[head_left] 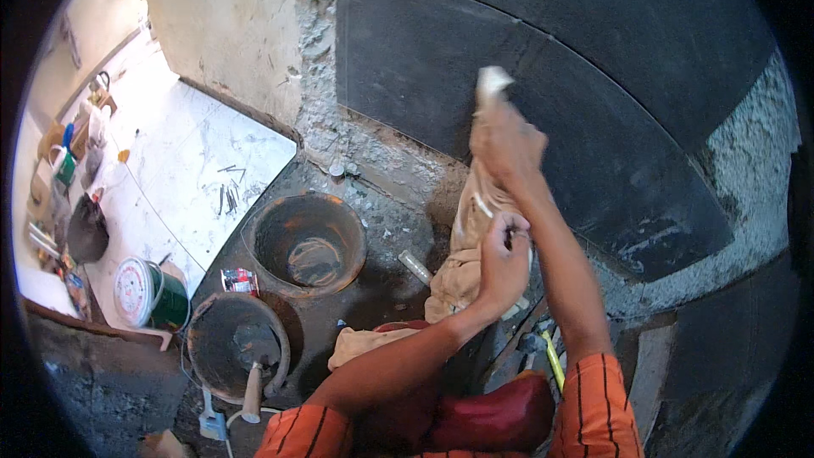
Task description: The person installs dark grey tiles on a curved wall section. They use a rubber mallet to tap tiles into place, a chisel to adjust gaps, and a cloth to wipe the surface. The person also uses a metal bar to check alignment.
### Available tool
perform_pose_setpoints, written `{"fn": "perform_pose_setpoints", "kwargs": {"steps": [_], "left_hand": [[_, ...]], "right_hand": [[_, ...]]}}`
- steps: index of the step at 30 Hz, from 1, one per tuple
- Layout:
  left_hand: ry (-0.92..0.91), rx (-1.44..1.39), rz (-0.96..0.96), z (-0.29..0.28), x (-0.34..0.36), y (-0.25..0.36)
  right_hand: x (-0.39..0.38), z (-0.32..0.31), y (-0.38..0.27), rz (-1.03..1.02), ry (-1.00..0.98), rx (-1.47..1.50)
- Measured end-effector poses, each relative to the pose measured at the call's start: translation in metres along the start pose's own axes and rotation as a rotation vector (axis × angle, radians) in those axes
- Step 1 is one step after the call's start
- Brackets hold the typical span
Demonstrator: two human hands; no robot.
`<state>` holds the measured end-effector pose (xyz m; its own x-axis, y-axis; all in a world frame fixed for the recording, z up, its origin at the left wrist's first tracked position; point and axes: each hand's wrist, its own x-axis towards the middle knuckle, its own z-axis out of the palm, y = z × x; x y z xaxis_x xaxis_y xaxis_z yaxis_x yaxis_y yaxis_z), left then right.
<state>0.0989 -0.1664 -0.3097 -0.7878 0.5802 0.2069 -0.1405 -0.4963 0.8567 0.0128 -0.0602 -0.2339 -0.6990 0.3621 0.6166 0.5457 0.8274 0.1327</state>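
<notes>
My right hand (509, 144), blurred by motion, grips a small whitish piece (493, 80), perhaps a folded cloth or sponge, against a large dark tile (415, 59). Lower down, my left hand (506, 259) has its fingers curled in a pinch, with a thin white stick (483, 205) poking out from them. That hand lies against the tan trouser leg (462, 267) of my bent knee. My right forearm passes beside it. A second dark tile (644, 17) adjoins the first along a curved-looking joint.
Two dark buckets (337, 280) (203, 373) stand at left; the nearer holds a wooden-handled tool (253, 394). A brush (212, 420), a red packet (240, 282) and a metal strip (415, 267) lie around them. A lidded green pail (170, 297) stands by white flooring (170, 178).
</notes>
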Motion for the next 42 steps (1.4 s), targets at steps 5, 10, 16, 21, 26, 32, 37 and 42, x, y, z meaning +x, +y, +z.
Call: {"fn": "perform_pose_setpoints", "kwargs": {"steps": [5, 10, 16, 21, 26, 32, 37, 42], "left_hand": [[-0.092, -0.01, -0.004, 0.005, -0.011, 0.008], [-0.086, -0.003, -0.184, 0.006, -0.015, -0.01], [-0.097, 0.034, -0.063, 0.011, -0.021, -0.002], [-0.131, -0.021, -0.069, 0.015, -0.022, -0.02], [-0.238, -0.116, -0.213, 0.01, -0.023, -0.005], [-0.207, -0.005, -0.029, 0.007, -0.023, 0.024], [-0.136, 0.396, 0.158, 0.01, -0.013, -0.013], [-0.342, 0.157, -0.165, 0.011, -0.013, -0.027]], "right_hand": [[0.0, -0.009, 0.025, -0.022, 0.056, -0.213], [-0.056, 0.05, 0.04, -0.437, -0.329, -0.286], [-0.033, 0.003, 0.022, -0.18, -0.11, -0.254], [-0.058, 0.064, 0.063, -0.381, -0.387, -0.363], [-0.054, 0.004, 0.045, -0.013, -0.329, 0.064], [0.014, -0.104, 0.089, 0.666, 0.59, 1.151], [0.069, -0.141, 0.107, 0.202, 0.98, 0.264], [0.093, -0.114, 0.086, -0.539, 0.461, -0.514]]}}
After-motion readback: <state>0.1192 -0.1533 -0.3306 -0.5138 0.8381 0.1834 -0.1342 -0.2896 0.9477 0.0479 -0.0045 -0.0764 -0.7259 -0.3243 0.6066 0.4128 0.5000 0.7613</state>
